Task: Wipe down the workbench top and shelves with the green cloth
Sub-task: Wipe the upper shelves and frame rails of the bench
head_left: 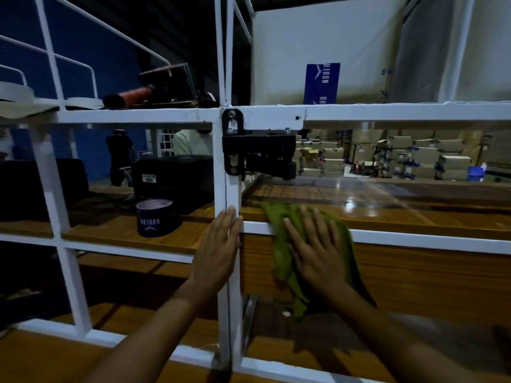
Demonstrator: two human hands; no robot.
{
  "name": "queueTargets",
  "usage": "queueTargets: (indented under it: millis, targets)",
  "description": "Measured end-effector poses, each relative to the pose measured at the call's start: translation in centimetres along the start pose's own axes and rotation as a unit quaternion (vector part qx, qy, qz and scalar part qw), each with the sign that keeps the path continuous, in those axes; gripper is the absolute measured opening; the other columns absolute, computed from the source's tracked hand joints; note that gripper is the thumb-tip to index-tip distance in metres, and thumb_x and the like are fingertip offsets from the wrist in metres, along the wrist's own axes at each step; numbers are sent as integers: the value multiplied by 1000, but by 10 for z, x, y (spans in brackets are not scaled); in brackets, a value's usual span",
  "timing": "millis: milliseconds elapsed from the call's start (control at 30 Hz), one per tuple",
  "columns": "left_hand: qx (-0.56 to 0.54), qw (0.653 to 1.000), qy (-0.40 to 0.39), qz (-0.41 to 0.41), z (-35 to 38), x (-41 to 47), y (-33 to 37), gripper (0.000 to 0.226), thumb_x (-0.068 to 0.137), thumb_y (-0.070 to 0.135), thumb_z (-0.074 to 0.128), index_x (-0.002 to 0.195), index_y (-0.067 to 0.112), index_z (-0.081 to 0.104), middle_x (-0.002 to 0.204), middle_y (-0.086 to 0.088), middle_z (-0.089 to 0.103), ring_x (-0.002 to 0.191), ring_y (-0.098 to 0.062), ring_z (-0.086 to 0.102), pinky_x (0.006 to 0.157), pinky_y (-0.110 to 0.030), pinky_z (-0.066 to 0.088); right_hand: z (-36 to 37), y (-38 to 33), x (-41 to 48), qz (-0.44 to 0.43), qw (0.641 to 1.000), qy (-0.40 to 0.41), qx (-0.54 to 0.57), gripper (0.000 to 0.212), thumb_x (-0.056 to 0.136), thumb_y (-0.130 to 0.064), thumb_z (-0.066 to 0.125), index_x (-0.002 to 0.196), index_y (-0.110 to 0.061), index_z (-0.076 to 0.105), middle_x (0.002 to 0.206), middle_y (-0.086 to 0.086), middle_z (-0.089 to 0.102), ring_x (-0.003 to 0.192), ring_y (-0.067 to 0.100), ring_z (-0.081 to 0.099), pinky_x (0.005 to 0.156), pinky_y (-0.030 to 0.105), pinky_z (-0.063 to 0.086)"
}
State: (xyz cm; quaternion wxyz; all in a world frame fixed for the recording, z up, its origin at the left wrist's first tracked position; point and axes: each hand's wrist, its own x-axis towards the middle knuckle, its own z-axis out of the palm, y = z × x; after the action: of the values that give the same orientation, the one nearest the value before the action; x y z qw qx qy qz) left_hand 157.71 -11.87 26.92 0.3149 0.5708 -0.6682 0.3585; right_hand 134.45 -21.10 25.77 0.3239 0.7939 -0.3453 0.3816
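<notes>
While my right hand [315, 252] lies flat with fingers spread, pressing the green cloth [279, 264] onto the white rail [414, 240] and the wood panel [431, 275] below it, my left hand [218, 252] braces flat against the white post [233, 194] just left of the cloth, holding nothing. I read this as a shelf-edge wipe. Best approach is probably even palm pressure and long strokes along the rail away from the post, with the hanging tail gathered in first. The cloth is soft and crumpled, the rail is painted square metal, and the wood is glossy and grained.
</notes>
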Motion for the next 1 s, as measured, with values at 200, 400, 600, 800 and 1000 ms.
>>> queueTargets:
  millis: [200, 400, 600, 800, 1000]
  targets:
    - [-2, 1000, -1, 21, 2, -2, -4, 62, 92, 11, 54, 147, 4, 27, 156, -18, 20, 145, -33, 19, 114, -48, 29, 13, -77, 31, 197, 978, 54, 31, 67, 100, -44, 28, 159, -26, 3, 167, 10, -9, 153, 32, -11, 119, 53, -13]
    - [-20, 999, -17, 23, 9, -16, 3, 69, 91, 7, 51, 151, 1, 16, 160, -15, 7, 148, -33, 8, 115, -52, 25, 31, -107, 19, 62, 996, 35, 44, 79, 96, -39, 46, 160, -17, 6, 167, 9, -10, 154, 27, -8, 121, 49, -13]
    - [-42, 996, -72, -14, 15, -36, 22, 66, 102, 44, 9, 150, -2, 16, 160, -20, 6, 148, -33, 4, 118, -50, 18, 39, -55, -47, -18, 999, -46, -7, 56, 98, -37, 37, 152, -21, 40, 161, 10, 20, 147, 35, 20, 122, 51, -10]
    - [-40, 997, -72, 3, 21, -41, 13, 61, 101, 34, 21, 150, -2, 14, 161, -18, 3, 149, -31, 2, 118, -51, 18, 22, -85, -18, 200, 973, 17, 113, 68, 99, -40, 46, 156, -40, 9, 166, -2, 8, 154, 19, -3, 120, 46, -18]
    - [-48, 998, -42, 27, 31, -49, 15, 62, 100, 28, 39, 151, 3, 15, 158, -22, 15, 147, -35, 11, 115, -57, 22, 52, -109, -16, 24, 997, -75, 28, 63, 91, -46, 51, 149, -22, 42, 154, 10, 44, 144, 36, 25, 120, 56, -13]
